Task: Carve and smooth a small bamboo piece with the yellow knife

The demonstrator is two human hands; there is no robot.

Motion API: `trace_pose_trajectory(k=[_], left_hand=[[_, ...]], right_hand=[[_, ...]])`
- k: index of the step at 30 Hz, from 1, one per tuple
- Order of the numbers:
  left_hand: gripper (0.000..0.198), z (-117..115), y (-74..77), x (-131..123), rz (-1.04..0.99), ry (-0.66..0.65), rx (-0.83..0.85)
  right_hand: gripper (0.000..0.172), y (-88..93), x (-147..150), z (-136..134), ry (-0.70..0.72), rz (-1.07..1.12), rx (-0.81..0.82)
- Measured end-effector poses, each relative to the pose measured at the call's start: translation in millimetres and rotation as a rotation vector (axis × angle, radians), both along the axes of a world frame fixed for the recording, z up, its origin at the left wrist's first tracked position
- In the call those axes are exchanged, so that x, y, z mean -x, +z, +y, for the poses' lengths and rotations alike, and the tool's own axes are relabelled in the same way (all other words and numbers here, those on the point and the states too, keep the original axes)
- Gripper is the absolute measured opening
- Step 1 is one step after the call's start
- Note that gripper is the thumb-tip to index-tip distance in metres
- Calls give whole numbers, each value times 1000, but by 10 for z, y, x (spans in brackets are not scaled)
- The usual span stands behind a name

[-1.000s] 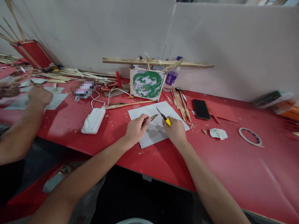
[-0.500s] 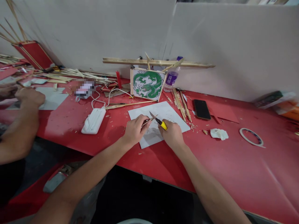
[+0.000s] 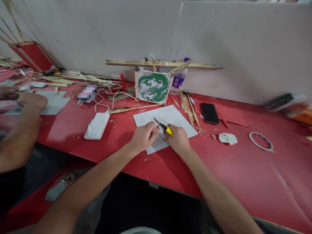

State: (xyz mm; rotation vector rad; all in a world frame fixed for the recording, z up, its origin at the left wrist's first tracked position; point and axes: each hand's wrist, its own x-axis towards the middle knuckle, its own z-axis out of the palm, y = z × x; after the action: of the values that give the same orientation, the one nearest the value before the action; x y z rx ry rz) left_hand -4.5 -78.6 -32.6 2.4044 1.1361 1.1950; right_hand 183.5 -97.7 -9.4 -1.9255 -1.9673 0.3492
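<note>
As the head view shows, the left hand [image 3: 141, 136] is closed around a small piece of wood [image 3: 155, 131], held over the white paper [image 3: 169, 113] on the desk [image 3: 231, 175]. The right hand [image 3: 179, 139] grips a yellow-handled knife [image 3: 169, 130], its blade [image 3: 156, 120] just beside the wood; whether they touch cannot be told. Judged hazard: the blade could skid into the left hand if pressed too hard, or the wood could twist if held loosely.

This is looking like a craft workshop: sticks [image 3: 81, 76] are lying at ten o'clock, shavings [image 3: 200, 131] are dotting the red table [image 3: 234, 175].
</note>
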Motion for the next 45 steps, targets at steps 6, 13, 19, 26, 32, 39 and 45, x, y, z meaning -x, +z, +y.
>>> trace_pose_trajectory(k=[6,13,19,26,32,39,45], left_hand=[[33,9,4,8,-51,-32,-74],[31,5,-14,27,-42,-60,-63],[28,-12,6,30,-16,-106,-47],[27,-3,14,12,49,-112,-58],[25,4,-1,10,76,-94,-65],[24,34,-35,31,120,-104,-123],[24,27,10,68,144,-86,-184]], right_hand=[[13,-7,-38,8,-3,24,-11],[15,11,-29,14,16,85,-16],[56,1,-45,1,32,215,-64],[47,-74,-57,5,121,320,-122],[46,-85,-49,1,121,325,-140],[39,-104,-80,-17,123,394,-272],[35,-33,-49,-99,76,442,-341]])
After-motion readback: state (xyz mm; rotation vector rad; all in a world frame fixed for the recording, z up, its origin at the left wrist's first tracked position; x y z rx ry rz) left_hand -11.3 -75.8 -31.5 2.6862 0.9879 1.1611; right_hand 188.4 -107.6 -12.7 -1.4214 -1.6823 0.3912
